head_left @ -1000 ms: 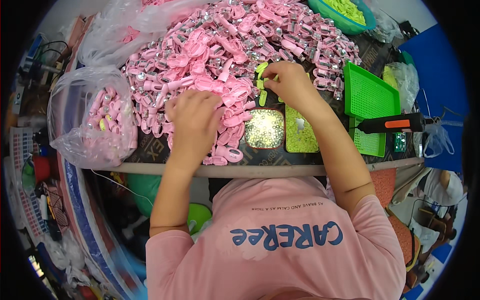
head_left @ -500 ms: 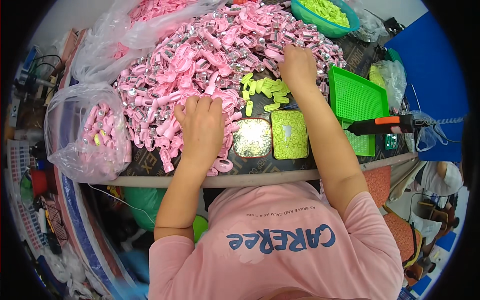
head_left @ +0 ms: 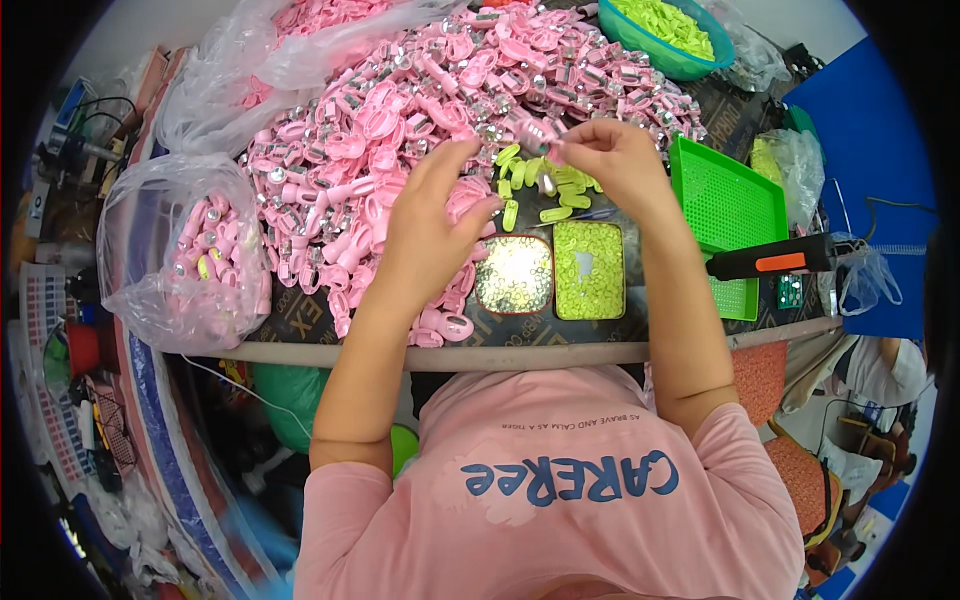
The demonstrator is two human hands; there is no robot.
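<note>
My right hand (head_left: pixel 622 172) is closed in a pinch on a small pink plastic part with shiny metal pieces (head_left: pixel 533 137), slightly blurred. It hovers over loose yellow-green oval pieces (head_left: pixel 520 172). My left hand (head_left: pixel 432 212) has its thumb and fingers apart, with nothing visible in it, over the near side of a large heap of pink parts (head_left: pixel 375 120). Between my forearms sit two shallow trays. One tray (head_left: pixel 515 236) carries small shiny pieces; the other tray (head_left: pixel 623 275) is full of tiny yellow-green pieces.
At the right lie green perforated baskets (head_left: pixel 725 195), with a black and orange handheld tool (head_left: pixel 770 260) across them. A teal bowl (head_left: pixel 722 55) of yellow-green pieces stands behind. A clear plastic bag (head_left: pixel 135 290) of pink parts is at the left table edge (head_left: pixel 480 357).
My right hand has come back from the heap toward me, bringing a pink part. My left hand has lifted off the heap and its fingers have spread, moving slightly right.
</note>
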